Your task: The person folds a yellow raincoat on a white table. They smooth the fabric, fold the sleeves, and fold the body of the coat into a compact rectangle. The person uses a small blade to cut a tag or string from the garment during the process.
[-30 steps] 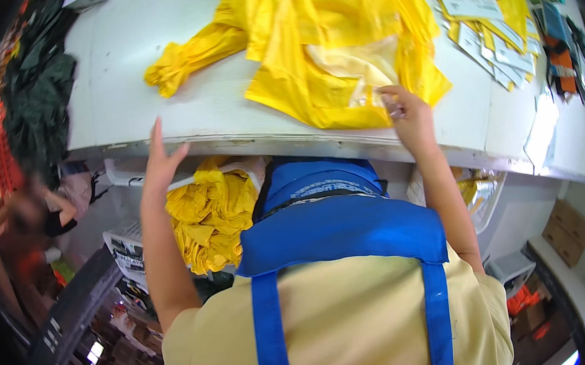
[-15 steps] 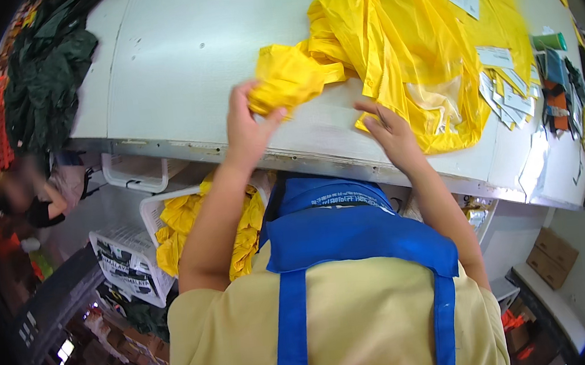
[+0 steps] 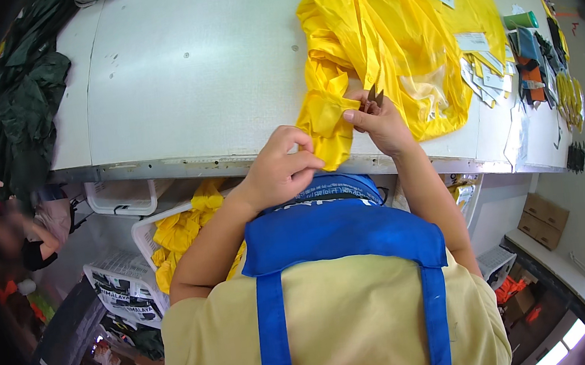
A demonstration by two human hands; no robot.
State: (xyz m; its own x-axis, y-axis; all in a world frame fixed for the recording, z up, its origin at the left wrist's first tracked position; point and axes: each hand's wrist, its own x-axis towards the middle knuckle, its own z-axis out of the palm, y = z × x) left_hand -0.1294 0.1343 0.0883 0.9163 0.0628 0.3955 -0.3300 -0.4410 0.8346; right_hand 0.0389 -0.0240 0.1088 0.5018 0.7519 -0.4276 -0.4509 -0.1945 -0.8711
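Observation:
A yellow garment (image 3: 370, 34) of thin, shiny fabric, like rainwear, is spread over the right half of the white table (image 3: 178, 95). One gathered end hangs at the table's front edge. My left hand (image 3: 278, 166) is closed, pinching the lower left border of that end between thumb and fingers. My right hand (image 3: 384, 126) grips the fabric's upper right edge with thumb and fingertips. Small thread snips (image 3: 375, 96) also sit in the right hand, their two dark pointed blades sticking up past the fingers and slightly apart.
Dark green garments (image 3: 25, 110) lie at the table's left. White cards (image 3: 488, 79), a green roll (image 3: 520, 20) and tags are at the right. Below the table is a white basket (image 3: 144, 232) of yellow fabric. Another person (image 3: 40, 235) is at far left.
Both hands have drawn closer together. The left hand has brought the bunched yellow end right and down toward the table edge, and the right hand now holds it too.

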